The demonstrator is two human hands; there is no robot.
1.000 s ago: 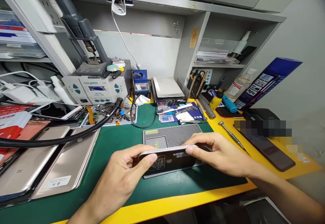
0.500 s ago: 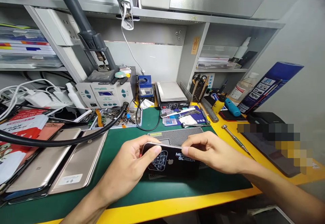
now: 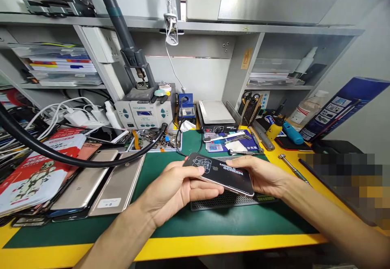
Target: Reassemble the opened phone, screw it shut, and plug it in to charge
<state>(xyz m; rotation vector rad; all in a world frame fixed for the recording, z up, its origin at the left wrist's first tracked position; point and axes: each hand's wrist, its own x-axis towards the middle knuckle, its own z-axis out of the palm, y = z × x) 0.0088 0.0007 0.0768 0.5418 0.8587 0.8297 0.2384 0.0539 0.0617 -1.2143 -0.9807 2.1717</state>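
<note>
A black phone (image 3: pixel 219 174) with a line drawing and the words "MOBILE SCREEN" on its back lies tilted between both hands, back side up. My left hand (image 3: pixel 179 183) grips its left end, thumb on top and fingers beneath. The right end is in my right hand (image 3: pixel 262 173), whose thumb rests on the upper edge while the other fingers are partly hidden behind it. Under the phone, a perforated grey plate (image 3: pixel 213 204) sits on the green mat (image 3: pixel 231 224).
Flat gold phones (image 3: pixel 118 183) and a red-white packet (image 3: pixel 45 167) lie left. A thick black hose (image 3: pixel 91 163) arches over them from the hot-air station (image 3: pixel 143 114). Behind are a parts tray (image 3: pixel 155 140) and a heating plate (image 3: pixel 217 113); a screwdriver (image 3: pixel 292 168) lies right.
The phone has turned from nearly upright to a flatter tilt, its right end now lower and nearer. My left fingers have spread beneath it. The camera view has shifted left.
</note>
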